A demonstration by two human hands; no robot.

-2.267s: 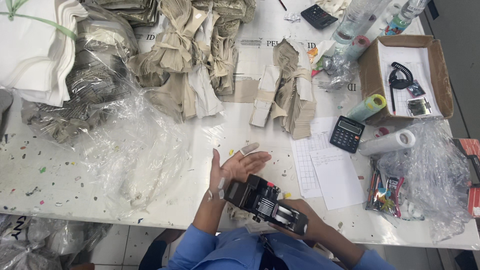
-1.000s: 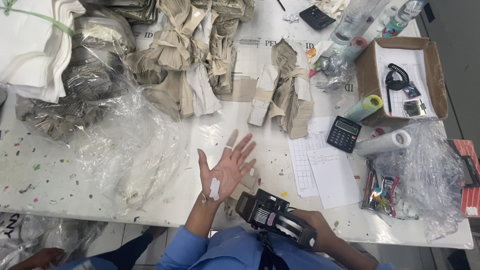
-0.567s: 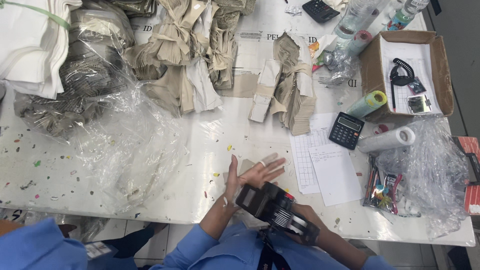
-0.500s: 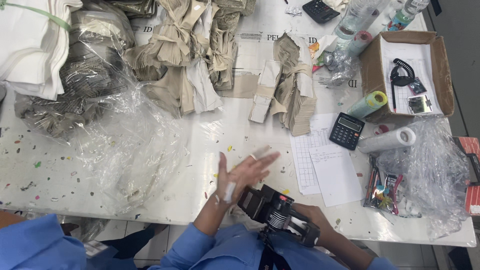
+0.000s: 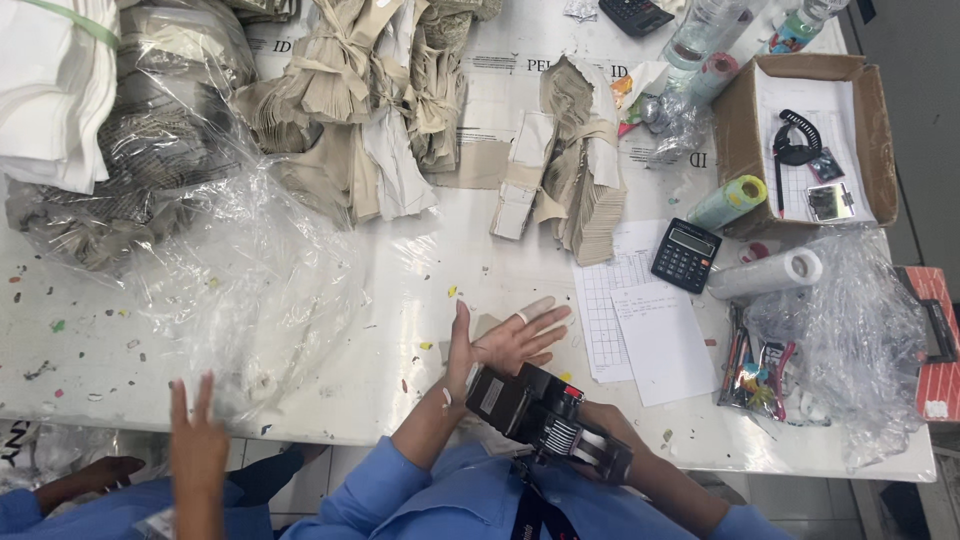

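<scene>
Two hands seen near table edge: left hand (image 5: 505,343) spread open, empty, palm up; black label gun (image 5: 545,418) gripped in right hand (image 5: 600,428), nose touching palm. Misplaced stickers judged likely if palm shifts.

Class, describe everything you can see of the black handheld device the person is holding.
The black handheld device is a chunky, hard-looking tool like a label gun, with a pale label on its front end and a row of small dial wheels on top. It lies tilted over the table's near edge. The right hand grips its rear; its front end meets the open left hand, palm up.
</scene>
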